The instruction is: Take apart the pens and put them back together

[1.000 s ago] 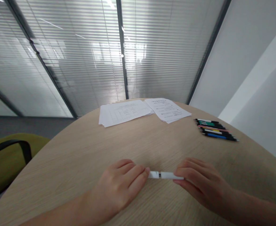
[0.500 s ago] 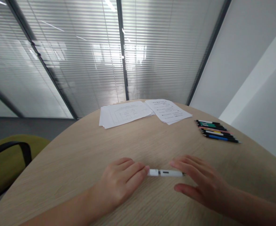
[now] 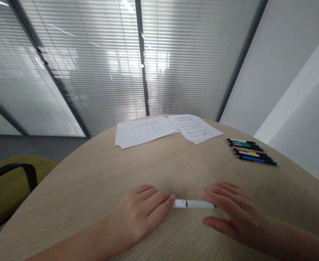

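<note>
A white pen [image 3: 193, 204] lies crosswise on the round wooden table [image 3: 94, 181], close to me. My left hand [image 3: 141, 214] rests palm down on the table, its fingertips touching the pen's left end. My right hand [image 3: 234, 214] lies flat over the pen's right end, fingers stretched out and the thumb apart. Neither hand grips the pen.
Two stacks of printed sheets [image 3: 145, 130] [image 3: 194, 127] lie at the table's far edge. A row of several coloured pens [image 3: 250, 151] lies at the right. A green chair with a black armrest [image 3: 11, 177] stands at the left. Glass walls with blinds rise behind.
My right hand, pinched on the pen's right end one second ago, has opened and now lies flat over it. The pen rolled slightly. The left hand has barely moved.
</note>
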`<state>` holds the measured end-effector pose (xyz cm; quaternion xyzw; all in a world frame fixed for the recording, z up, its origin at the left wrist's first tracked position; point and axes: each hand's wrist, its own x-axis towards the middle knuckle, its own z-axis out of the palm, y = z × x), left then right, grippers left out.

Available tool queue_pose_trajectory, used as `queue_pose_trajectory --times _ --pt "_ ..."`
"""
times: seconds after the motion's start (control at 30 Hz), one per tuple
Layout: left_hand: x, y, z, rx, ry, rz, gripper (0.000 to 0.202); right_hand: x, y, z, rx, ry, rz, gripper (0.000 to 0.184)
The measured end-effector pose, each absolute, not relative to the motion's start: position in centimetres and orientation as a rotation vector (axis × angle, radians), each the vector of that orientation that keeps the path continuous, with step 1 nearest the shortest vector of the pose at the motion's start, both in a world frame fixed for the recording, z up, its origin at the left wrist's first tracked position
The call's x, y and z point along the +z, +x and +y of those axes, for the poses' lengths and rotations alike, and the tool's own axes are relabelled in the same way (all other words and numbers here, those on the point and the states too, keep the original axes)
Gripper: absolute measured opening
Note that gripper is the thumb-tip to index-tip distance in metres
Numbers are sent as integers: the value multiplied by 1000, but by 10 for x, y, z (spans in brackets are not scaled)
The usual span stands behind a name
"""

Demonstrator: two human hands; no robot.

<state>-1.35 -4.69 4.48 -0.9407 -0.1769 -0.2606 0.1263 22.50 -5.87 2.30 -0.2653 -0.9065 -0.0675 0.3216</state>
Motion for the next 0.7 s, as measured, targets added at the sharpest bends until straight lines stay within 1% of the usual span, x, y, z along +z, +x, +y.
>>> queue_pose_trajectory --times 0.07,0.1,0.17,0.3,0.37,0.4,0.5,0.53,0.6,0.7 --pt "45 -14 -47 -749 -2757 -511 24 23 225 -59 -168 -647 -2386 6" --pt "45 -14 -48 -755 -2759 -505 24 23 225 -59 -149 -628 -2386 7" --pt "46 -13 -49 -744 -2770 -492 24 22 225 -59 -135 -627 -2379 11" --pt "47 -11 -51 -705 -2792 -471 24 23 223 -60 -163 -691 -2378 30" --pt "47 -10 -50 -699 -2807 -488 24 25 224 -61 -174 -678 -2392 33" --pt "47 -9 -50 -707 -2812 -495 24 27 224 -61 -192 -660 -2403 30" --pt "47 -9 -49 -751 -2813 -506 23 29 227 -61 -262 -584 -2452 15" --pt "47 -9 -48 -767 -2811 -501 23 28 228 -61 -273 -554 -2467 13" --pt "46 -10 -48 -771 -2818 -483 23 26 228 -61 -269 -524 -2476 15" --pt "43 -11 -48 -781 -2803 -441 24 22 226 -60 -241 -592 -2440 14"
